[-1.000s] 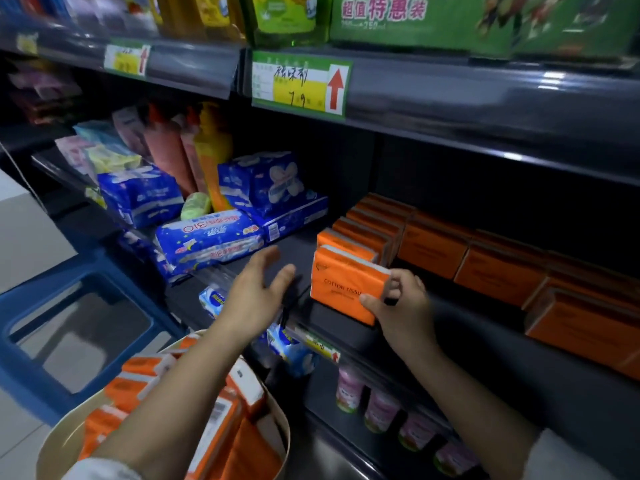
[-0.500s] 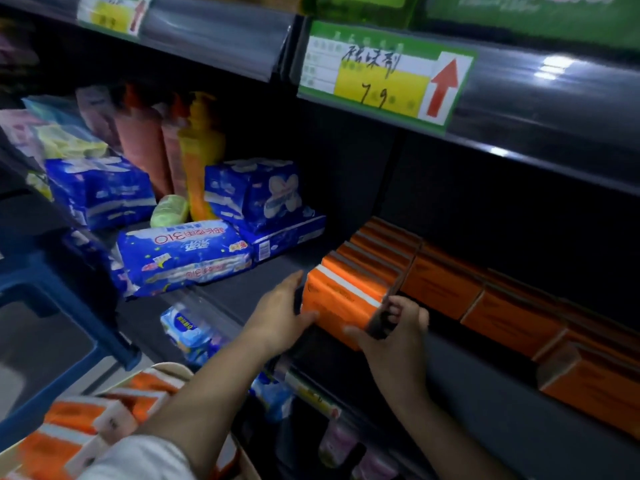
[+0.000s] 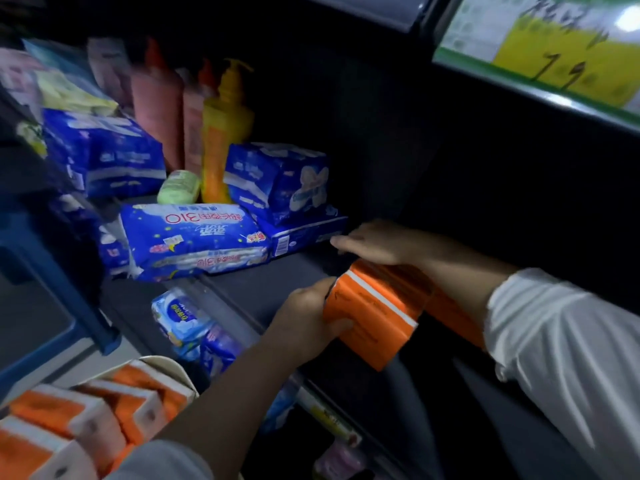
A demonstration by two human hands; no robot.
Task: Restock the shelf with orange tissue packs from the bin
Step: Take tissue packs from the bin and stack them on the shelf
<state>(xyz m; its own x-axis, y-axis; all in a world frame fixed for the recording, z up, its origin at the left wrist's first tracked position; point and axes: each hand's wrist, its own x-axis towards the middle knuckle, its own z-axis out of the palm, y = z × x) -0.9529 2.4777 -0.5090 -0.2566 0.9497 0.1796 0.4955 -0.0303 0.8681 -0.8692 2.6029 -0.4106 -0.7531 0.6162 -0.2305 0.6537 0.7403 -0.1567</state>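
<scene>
An orange tissue pack (image 3: 374, 317) with a white stripe stands at the front of a row of orange packs on the dark shelf (image 3: 249, 289). My left hand (image 3: 304, 323) grips its left end, thumb across the front face. My right hand (image 3: 374, 242) lies flat on top of the row just behind, fingers straight and pointing left; its white sleeve hides the packs further right. At the bottom left the beige bin (image 3: 169, 363) holds several more orange packs (image 3: 69, 420).
Blue wrapped packs (image 3: 194, 237) lie left of my hands, with pink and yellow bottles (image 3: 221, 133) and a green soap (image 3: 178, 192) behind. A green and yellow price tag (image 3: 554, 57) hangs above. A blue stool (image 3: 52, 306) stands left. More goods sit on the shelf below.
My head has come closer and turned left. My right hand has moved from the front pack's right end to the top of the row. My left hand now grips the front pack.
</scene>
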